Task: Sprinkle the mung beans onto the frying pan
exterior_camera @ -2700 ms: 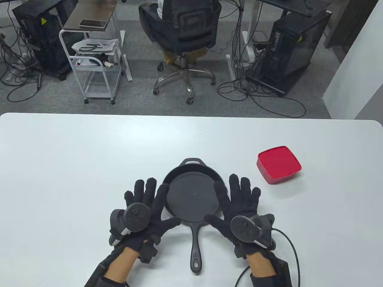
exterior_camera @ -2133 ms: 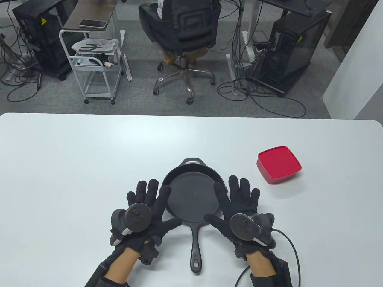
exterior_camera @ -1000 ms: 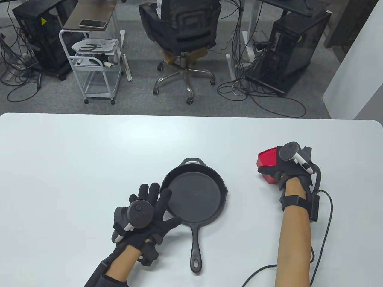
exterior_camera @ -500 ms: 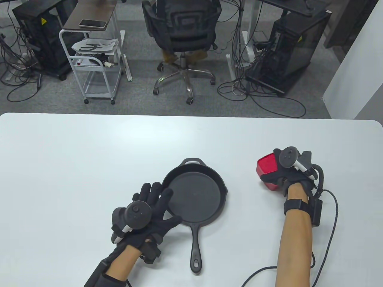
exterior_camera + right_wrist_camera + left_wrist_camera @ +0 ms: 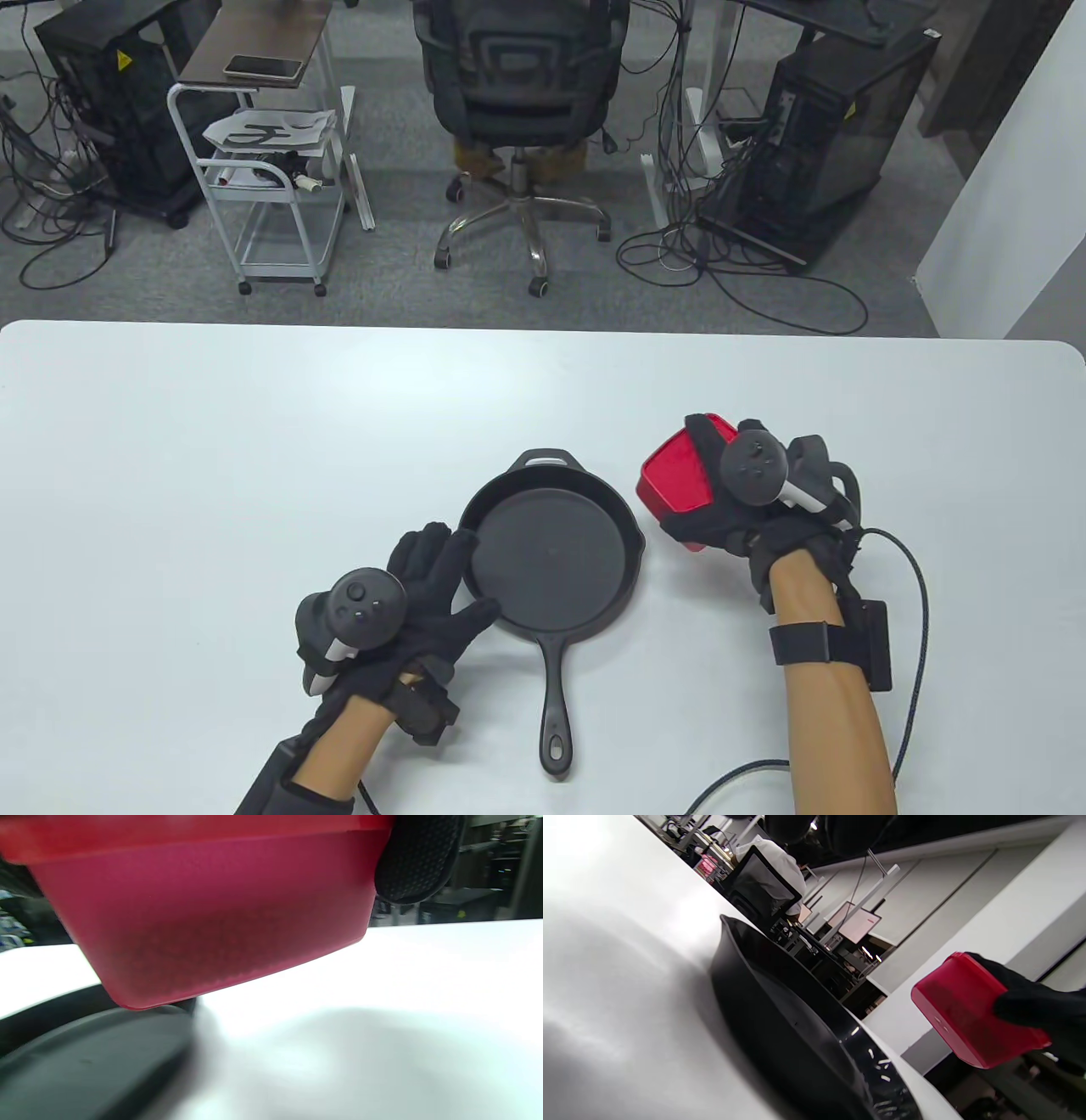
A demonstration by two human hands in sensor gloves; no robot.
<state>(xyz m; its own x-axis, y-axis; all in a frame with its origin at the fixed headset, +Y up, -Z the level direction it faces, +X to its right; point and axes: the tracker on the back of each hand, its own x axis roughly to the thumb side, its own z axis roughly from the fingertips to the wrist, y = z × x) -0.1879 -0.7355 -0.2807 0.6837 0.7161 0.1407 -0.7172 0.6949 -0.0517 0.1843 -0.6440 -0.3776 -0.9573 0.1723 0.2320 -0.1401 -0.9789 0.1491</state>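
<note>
A black cast-iron frying pan (image 5: pixel 551 552) lies on the white table (image 5: pixel 254 441), handle toward me; it looks bare inside. My right hand (image 5: pixel 730 509) grips a red plastic box (image 5: pixel 674 484) and holds it above the table just right of the pan's rim, tilted toward the pan. In the right wrist view the box (image 5: pixel 212 912) fills the top and a dark layer shows through its wall; the pan (image 5: pixel 85 1060) lies below it. My left hand (image 5: pixel 433 586) rests flat with fingers at the pan's left rim. In the left wrist view the pan (image 5: pixel 780 1027) and the box (image 5: pixel 971 1010) show.
A cable (image 5: pixel 916 637) runs from my right wrist across the table's near right. Beyond the far table edge stand an office chair (image 5: pixel 517 93), a white cart (image 5: pixel 271 178) and computer towers (image 5: pixel 831 127).
My right hand left the pan's right side, reached to the red box at the right, gripped it, lifted it and carried it left to the pan's rim. My left hand drew back slightly.
</note>
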